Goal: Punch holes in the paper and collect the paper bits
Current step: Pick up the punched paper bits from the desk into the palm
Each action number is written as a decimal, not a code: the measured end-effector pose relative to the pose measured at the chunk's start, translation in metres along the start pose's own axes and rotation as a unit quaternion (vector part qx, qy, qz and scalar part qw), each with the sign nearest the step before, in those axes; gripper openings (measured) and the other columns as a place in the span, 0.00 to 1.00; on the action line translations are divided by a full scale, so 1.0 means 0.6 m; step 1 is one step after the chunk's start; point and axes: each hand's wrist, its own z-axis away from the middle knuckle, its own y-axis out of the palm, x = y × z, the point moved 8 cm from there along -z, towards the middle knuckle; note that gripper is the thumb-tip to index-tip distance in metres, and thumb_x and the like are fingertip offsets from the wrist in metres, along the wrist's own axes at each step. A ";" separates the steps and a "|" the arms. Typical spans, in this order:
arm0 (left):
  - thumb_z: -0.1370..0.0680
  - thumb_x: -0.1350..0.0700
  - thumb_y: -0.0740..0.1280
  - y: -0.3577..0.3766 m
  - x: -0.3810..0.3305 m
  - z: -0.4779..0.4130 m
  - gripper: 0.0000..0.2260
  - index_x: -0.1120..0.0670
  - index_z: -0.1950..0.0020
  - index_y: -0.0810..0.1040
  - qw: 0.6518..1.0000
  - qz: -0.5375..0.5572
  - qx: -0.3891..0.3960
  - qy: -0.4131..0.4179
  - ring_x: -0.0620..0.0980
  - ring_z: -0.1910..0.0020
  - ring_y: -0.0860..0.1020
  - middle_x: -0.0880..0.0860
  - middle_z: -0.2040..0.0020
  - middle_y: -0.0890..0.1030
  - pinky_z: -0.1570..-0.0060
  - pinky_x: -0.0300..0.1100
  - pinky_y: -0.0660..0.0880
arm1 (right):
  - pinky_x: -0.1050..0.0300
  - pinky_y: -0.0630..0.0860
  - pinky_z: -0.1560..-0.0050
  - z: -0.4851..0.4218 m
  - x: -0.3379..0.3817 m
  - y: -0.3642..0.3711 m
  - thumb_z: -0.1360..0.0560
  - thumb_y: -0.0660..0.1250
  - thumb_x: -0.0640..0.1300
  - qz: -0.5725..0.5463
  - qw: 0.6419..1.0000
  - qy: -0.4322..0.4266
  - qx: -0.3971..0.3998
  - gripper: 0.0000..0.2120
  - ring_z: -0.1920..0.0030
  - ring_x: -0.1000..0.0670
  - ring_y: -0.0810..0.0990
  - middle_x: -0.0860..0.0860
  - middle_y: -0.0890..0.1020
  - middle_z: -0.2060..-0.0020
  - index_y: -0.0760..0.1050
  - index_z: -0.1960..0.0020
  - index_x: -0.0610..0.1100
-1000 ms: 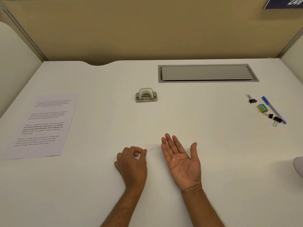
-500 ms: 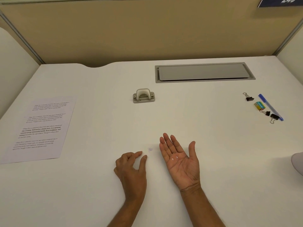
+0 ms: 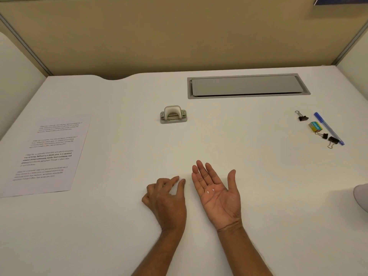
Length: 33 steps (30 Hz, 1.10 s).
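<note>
My right hand (image 3: 221,202) lies palm up on the white desk, fingers straight, with two tiny white paper bits (image 3: 210,191) resting on the palm. Just to its left, my left hand (image 3: 167,200) rests on the desk with its index finger and thumb stretched toward the right hand, tips a little apart, and the other fingers curled. No loose bit shows on the desk by those fingertips. The grey hole punch (image 3: 173,114) stands further back at the middle. The printed paper sheet (image 3: 45,154) lies flat at the far left.
A grey cable hatch (image 3: 247,86) is set into the desk at the back right. Binder clips (image 3: 302,117), a blue pen (image 3: 328,128) and a small yellow box (image 3: 315,126) lie at the right. A white rounded object (image 3: 361,196) pokes in at the right edge.
My left hand opened from a pinch, then brought its thumb and index finger over the spot where a loose bit lay. That bit is no longer visible. The right hand stayed still.
</note>
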 end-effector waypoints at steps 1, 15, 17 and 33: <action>0.28 0.49 0.78 0.000 -0.001 0.000 0.06 0.47 0.53 0.87 1.000 -0.003 0.000 0.005 0.43 0.54 0.68 0.43 0.58 0.81 0.49 0.45 0.63 | 0.39 0.68 0.29 0.000 0.000 0.000 0.21 0.61 0.63 0.001 1.000 0.000 0.000 0.35 0.30 0.34 0.73 0.35 0.74 0.30 0.77 0.35 0.31; 0.25 0.58 0.75 0.004 -0.026 -0.002 0.03 0.52 0.57 0.84 0.993 -0.053 -0.007 0.104 0.51 0.57 0.72 0.48 0.61 0.79 0.53 0.46 0.62 | 0.39 0.67 0.29 -0.002 -0.001 0.000 0.21 0.61 0.64 0.005 1.000 0.005 -0.007 0.36 0.30 0.34 0.73 0.35 0.74 0.30 0.77 0.35 0.31; 0.24 0.60 0.73 0.011 -0.023 -0.003 0.04 0.53 0.58 0.81 0.994 -0.056 0.004 0.093 0.52 0.57 0.73 0.49 0.61 0.79 0.53 0.48 0.64 | 0.39 0.67 0.29 -0.002 -0.002 0.001 0.21 0.61 0.64 0.007 1.000 0.003 -0.012 0.36 0.31 0.34 0.74 0.34 0.74 0.30 0.77 0.35 0.31; 0.22 0.53 0.72 -0.004 -0.112 0.118 0.06 0.43 0.55 0.78 0.979 0.164 0.113 0.031 0.40 0.48 0.71 0.39 0.55 0.75 0.49 0.43 0.74 | 0.42 0.59 0.23 -0.011 0.000 -0.006 0.21 0.57 0.68 0.043 0.999 -0.012 -0.029 0.41 0.27 0.35 0.69 0.35 0.71 0.28 0.65 0.26 0.34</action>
